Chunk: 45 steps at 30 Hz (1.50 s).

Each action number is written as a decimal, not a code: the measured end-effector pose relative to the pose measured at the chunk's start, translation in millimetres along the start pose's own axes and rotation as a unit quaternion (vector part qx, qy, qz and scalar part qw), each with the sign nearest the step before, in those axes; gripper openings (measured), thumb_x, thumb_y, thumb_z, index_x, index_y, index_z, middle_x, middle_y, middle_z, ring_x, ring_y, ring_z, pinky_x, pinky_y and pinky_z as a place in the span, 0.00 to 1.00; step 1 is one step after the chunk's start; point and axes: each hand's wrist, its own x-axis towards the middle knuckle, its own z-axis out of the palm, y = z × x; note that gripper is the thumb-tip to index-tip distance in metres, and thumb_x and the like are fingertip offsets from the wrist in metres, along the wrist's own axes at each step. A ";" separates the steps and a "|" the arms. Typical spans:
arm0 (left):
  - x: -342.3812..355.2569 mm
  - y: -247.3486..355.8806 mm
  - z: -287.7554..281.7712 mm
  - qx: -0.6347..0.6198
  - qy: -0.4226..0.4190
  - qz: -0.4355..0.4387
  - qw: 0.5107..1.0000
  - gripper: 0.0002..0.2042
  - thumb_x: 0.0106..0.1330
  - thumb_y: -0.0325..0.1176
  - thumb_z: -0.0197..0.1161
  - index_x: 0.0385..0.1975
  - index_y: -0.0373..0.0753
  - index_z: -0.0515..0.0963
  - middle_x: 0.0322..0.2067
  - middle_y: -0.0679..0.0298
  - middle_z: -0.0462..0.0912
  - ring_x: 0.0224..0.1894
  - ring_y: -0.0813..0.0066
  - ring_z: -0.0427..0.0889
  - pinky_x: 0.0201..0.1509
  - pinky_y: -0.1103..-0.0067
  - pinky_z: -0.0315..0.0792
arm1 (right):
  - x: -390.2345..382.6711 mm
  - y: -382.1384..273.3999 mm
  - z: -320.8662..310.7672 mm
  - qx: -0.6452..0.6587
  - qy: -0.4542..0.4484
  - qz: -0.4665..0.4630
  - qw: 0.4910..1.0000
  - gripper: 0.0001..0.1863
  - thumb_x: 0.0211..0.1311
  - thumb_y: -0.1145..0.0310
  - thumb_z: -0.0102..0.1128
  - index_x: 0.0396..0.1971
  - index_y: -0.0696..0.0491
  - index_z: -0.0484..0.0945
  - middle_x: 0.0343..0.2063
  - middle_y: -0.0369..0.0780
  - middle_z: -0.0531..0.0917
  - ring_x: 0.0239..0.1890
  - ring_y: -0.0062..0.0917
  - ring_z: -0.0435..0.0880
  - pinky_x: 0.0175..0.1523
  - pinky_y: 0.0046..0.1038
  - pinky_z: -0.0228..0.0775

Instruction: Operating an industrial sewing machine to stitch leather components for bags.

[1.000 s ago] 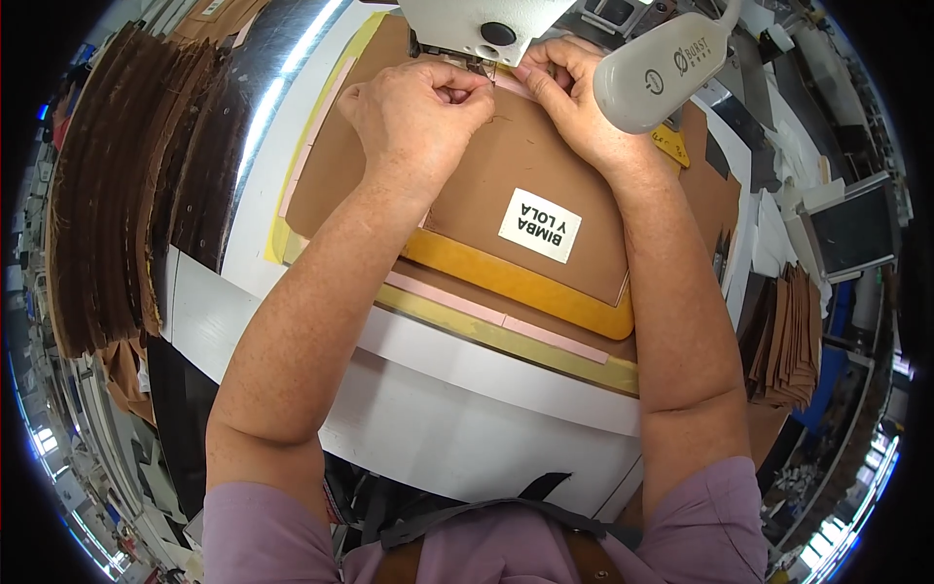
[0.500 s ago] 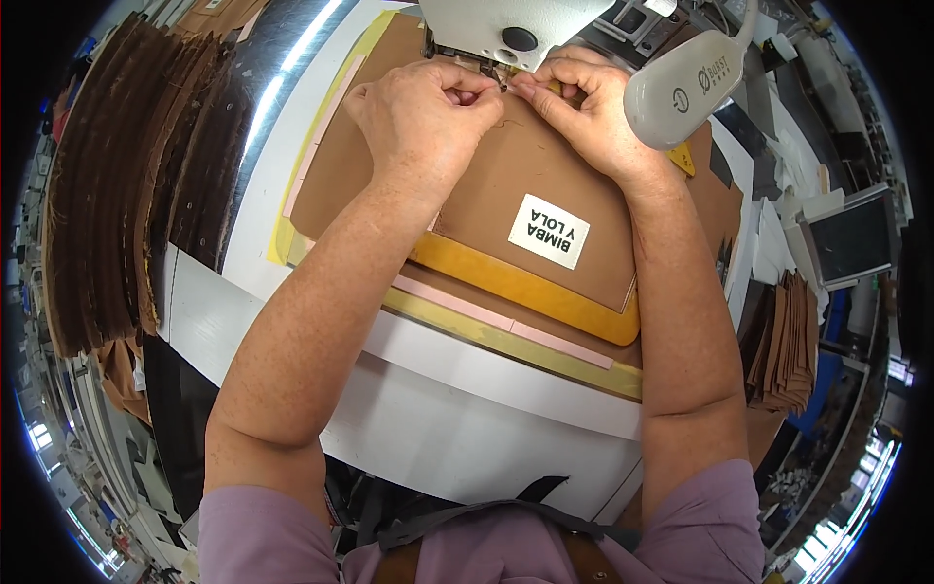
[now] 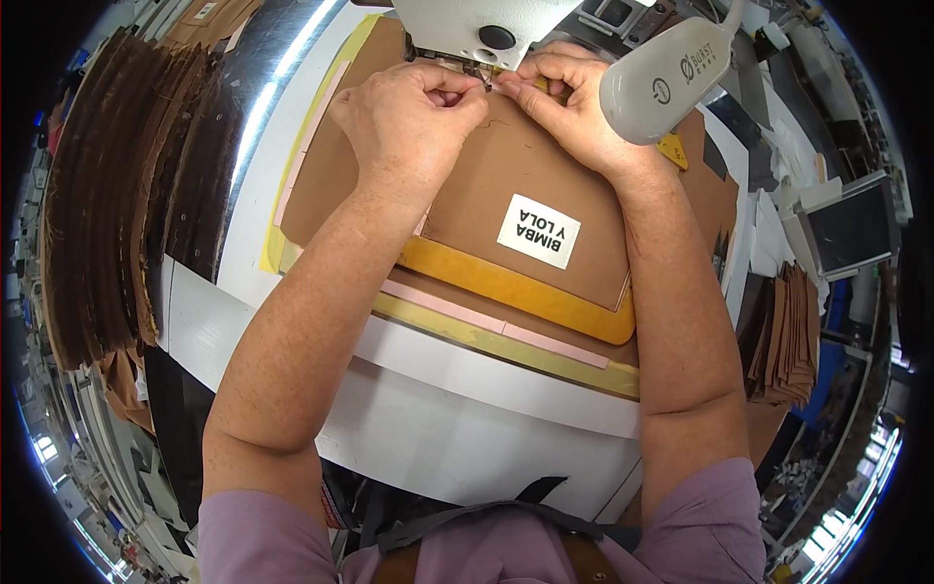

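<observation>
At the top centre, a white sewing machine head (image 3: 467, 24) stands over a brown fabric panel (image 3: 477, 185). Both my hands meet by its needle and presser foot (image 3: 484, 76). On the left of the needle, my left hand (image 3: 404, 122) is closed in a pinch. My right hand (image 3: 574, 109) pinches with thumb and forefinger just to the right. Whatever the fingertips hold, perhaps thread, is too fine to make out. A thin loose thread (image 3: 499, 124) curls on the panel below them. A white label (image 3: 539, 231) with dark print sits on the panel.
A mustard-yellow strip (image 3: 516, 292) borders the panel, with pink strips (image 3: 448, 310) and yellow tape nearer me. A grey lamp head (image 3: 662, 83) hangs beside my right wrist. Dark brown pieces (image 3: 107, 195) are stacked at left, folded brown pieces (image 3: 783, 341) at right.
The whole view has shifted slightly left. Both hands stay pinched beside the needle, with no clear change in their grip.
</observation>
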 end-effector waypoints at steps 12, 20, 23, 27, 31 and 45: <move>1.4 -1.5 4.1 0.023 0.004 0.006 1.000 0.08 0.55 0.43 0.72 0.26 0.48 0.89 0.21 0.74 0.85 0.30 0.77 0.82 0.52 0.71 0.58 | -1.4 4.7 1.6 0.016 -0.009 0.007 1.000 0.09 0.61 0.64 0.71 0.39 0.51 0.89 0.25 0.30 0.78 0.25 0.14 0.69 0.31 0.20 0.65; 1.9 -6.3 1.5 -0.019 0.003 0.009 1.000 0.07 0.54 0.41 0.73 0.27 0.47 0.89 0.21 0.74 0.86 0.30 0.77 0.82 0.52 0.73 0.60 | 0.5 5.2 3.8 0.024 -0.006 0.000 1.000 0.10 0.59 0.64 0.72 0.37 0.52 0.88 0.27 0.32 0.81 0.26 0.15 0.71 0.32 0.21 0.67; -4.6 -1.7 -11.8 -0.115 -0.056 -0.022 0.992 0.06 0.54 0.38 0.74 0.27 0.45 0.89 0.23 0.73 0.86 0.31 0.77 0.81 0.53 0.74 0.64 | 2.4 3.9 -0.7 0.021 0.004 -0.016 1.000 0.09 0.60 0.65 0.70 0.37 0.53 0.88 0.27 0.32 0.81 0.26 0.16 0.71 0.32 0.21 0.67; -22.1 0.9 -51.9 -0.256 -0.176 0.118 0.943 0.04 0.55 0.35 0.76 0.26 0.44 0.89 0.28 0.72 0.87 0.38 0.77 0.81 0.55 0.75 0.69 | 2.7 7.8 2.2 -0.001 0.004 0.003 1.000 0.08 0.60 0.65 0.70 0.36 0.53 0.88 0.26 0.32 0.80 0.26 0.16 0.71 0.32 0.21 0.67; -29.7 11.6 -78.3 -0.303 -0.229 0.268 0.885 0.04 0.57 0.33 0.76 0.27 0.42 0.87 0.25 0.68 0.85 0.33 0.79 0.80 0.55 0.71 0.68 | 1.0 7.9 -1.7 -0.005 0.003 0.010 1.000 0.08 0.60 0.66 0.69 0.35 0.54 0.87 0.25 0.33 0.79 0.25 0.17 0.71 0.31 0.22 0.67; -15.3 38.3 -95.5 -0.429 -0.416 0.303 0.742 0.04 0.61 0.38 0.71 0.25 0.54 0.90 0.30 0.80 0.86 0.43 0.76 0.79 0.71 0.61 0.44 | 1.2 -16.1 -14.0 0.071 -0.021 0.008 0.997 0.04 0.60 0.70 0.70 0.33 0.53 0.87 0.29 0.36 0.84 0.27 0.19 0.81 0.33 0.21 0.76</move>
